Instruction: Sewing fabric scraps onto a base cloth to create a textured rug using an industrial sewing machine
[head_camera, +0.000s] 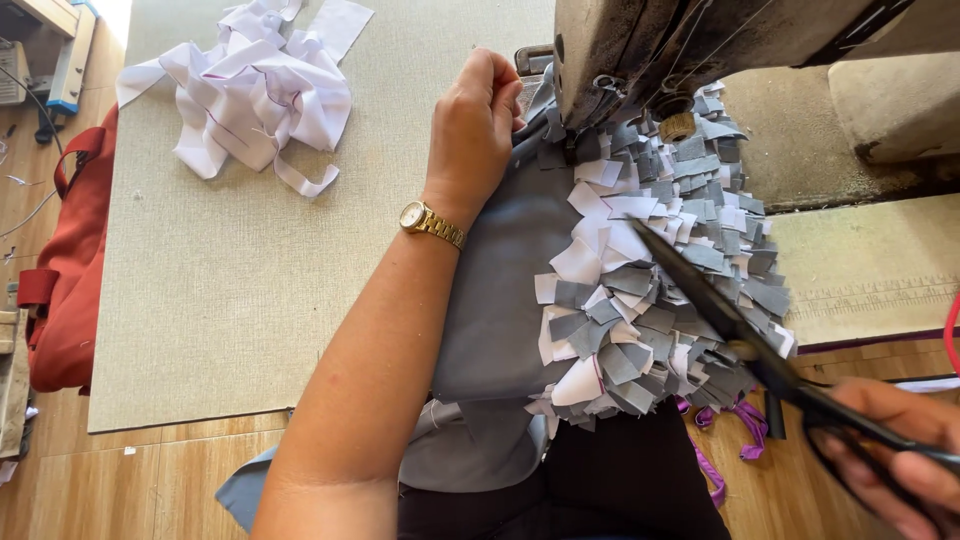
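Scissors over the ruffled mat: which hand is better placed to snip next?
Probably the right hand: it holds the scissors, blades lying over the fabric strips. The left hand presses the grey cloth near the sewing machine.

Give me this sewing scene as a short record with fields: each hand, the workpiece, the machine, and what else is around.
left hand: pressing grey fabric near the machine's needle
right hand: holding black scissors, blades over the patches
workpiece: grey and white patches layered on the fabric
machine: sewing machine, upper right
nearby: white strips, red bag

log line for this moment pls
left hand: pinching grey fabric at sewing machine | right hand: holding black scissors over patch ruffles
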